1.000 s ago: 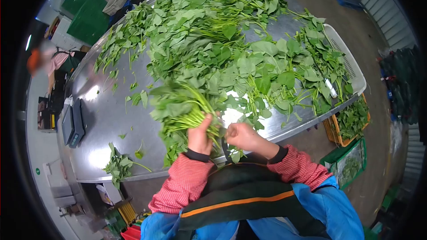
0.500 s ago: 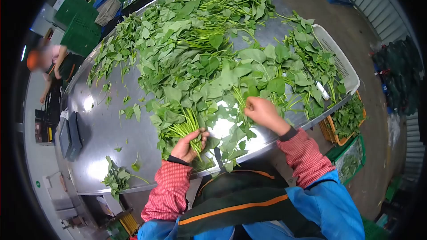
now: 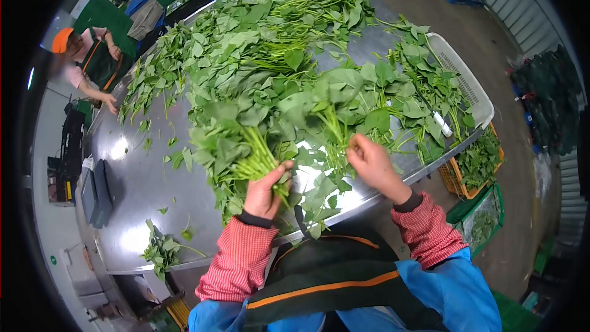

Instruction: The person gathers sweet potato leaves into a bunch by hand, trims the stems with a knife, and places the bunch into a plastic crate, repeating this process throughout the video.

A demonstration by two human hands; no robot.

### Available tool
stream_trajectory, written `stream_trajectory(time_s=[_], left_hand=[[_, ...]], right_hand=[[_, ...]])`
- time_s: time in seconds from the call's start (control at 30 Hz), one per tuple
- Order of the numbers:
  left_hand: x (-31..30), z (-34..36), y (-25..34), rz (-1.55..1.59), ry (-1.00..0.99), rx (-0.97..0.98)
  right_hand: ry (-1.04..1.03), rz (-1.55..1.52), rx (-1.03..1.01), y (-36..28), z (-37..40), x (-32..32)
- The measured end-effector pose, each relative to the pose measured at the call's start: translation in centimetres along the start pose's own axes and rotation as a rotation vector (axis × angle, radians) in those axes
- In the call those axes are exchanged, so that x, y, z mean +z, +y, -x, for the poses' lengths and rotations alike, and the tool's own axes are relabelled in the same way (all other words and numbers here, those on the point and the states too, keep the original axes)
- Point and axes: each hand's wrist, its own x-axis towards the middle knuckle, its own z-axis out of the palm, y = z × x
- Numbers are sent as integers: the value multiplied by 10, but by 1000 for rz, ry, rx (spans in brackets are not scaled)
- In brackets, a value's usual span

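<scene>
The person's left hand (image 3: 268, 189) is wrapped around the stems of a bunch of greens (image 3: 244, 155), whose leaves fan out toward eleven o'clock. Between two and three o'clock from it, the right hand (image 3: 371, 161) has fingers drawn in toward the thumb beside the stems of a leafy sprig (image 3: 333, 124) at ten to eleven; whether it pinches them cannot be told. At twelve, beyond the left hand, a broad heap of leaves (image 3: 246, 64) covers much of the metal worktop (image 3: 144, 193). From the left hand, a small loose cluster (image 3: 161, 251) hangs over the near edge at eight, a grey device (image 3: 101, 192) sits at nine, and a co-worker (image 3: 98, 64) stands at ten. From the right hand, a white basket (image 3: 478, 93) lies at two and an orange crate (image 3: 452, 179) at three.
</scene>
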Motion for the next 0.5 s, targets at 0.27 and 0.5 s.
stream_trajectory(time_s=[0.27,0.5], left_hand=[[13,-15,-20,36,-12,-32],[-6,-19,-35,141,56,43]], right_hand=[[-78,149,-357,-28,15,40],[-49,246,-554,-39,19,50]])
